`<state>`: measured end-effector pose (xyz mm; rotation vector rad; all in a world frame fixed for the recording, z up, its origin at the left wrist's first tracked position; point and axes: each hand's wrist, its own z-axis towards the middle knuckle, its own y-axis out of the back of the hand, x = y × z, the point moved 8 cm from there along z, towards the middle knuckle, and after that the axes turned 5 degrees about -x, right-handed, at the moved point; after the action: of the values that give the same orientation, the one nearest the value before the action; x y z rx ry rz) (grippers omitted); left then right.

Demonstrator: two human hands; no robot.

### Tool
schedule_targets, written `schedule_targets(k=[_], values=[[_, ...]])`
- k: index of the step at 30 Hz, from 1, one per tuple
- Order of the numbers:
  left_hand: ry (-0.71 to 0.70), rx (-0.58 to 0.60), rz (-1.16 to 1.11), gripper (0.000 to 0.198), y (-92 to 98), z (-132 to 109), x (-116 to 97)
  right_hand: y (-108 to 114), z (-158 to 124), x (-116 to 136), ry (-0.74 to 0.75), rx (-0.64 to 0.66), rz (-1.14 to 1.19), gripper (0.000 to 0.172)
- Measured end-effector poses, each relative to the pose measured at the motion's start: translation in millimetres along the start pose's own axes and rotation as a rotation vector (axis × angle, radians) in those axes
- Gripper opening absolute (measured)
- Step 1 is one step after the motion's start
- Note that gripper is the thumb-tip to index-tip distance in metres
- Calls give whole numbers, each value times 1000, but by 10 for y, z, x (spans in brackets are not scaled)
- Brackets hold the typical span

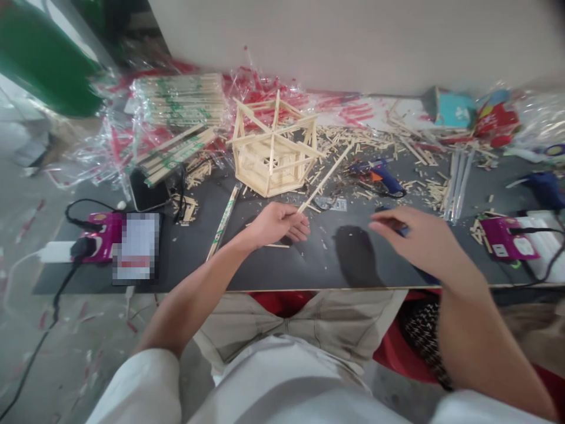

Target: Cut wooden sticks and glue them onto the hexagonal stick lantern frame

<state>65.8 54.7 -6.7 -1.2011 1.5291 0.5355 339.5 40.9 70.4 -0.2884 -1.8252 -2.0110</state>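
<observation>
The left grip (282, 224) is grasping a stick (325, 179) near the wooden frame (272, 147) standing on the tabletop (265, 274), so careless swinging is risking a knock; the right grip's (415, 235) hold I cannot tell.

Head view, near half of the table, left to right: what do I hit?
left purple socket → phone → wrapped chopsticks → left hand → stick it pinches → right hand → right purple socket
</observation>
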Motion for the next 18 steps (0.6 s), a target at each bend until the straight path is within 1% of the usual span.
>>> schedule_targets(k=[1,3,4,5,6,7,8,9,11,13,15,18], values=[[19,8,-3,27,-24,-5,16,47,-83,-234,-46,1,-102,55],[45,28,-10,28,-69,-19,34,115,-247,-644,-87,0,-272,84],[56,35,-16,27,-85,-28,37,176,-328,-826,-114,-53,-346,97],[64,43,-22,27,-96,-38,35,174,-409,-984,-124,-43,-392,107],[69,48,-27,27,-102,-47,30,140,-487,-1118,-125,-3,-417,113],[72,52,-32,26,-103,-56,22,68,-566,-1248,-144,81,-421,115],[75,56,-37,27,-102,-63,16,29,-632,-1342,-158,120,-410,114],[76,60,-40,27,-100,-69,11,-3,-682,-1393,-149,148,-396,109],[80,69,-44,26,-99,-75,11,-7,-725,-1398,-87,141,-387,94],[90,76,-49,27,-103,-76,24,22,-714,-1337,9,107,-405,83],[101,84,-48,28,-113,-75,42,31,-678,-1318,56,101,-410,83],[110,88,-36,31,-129,-70,60,-28,-605,-1380,46,147,-349,90]])
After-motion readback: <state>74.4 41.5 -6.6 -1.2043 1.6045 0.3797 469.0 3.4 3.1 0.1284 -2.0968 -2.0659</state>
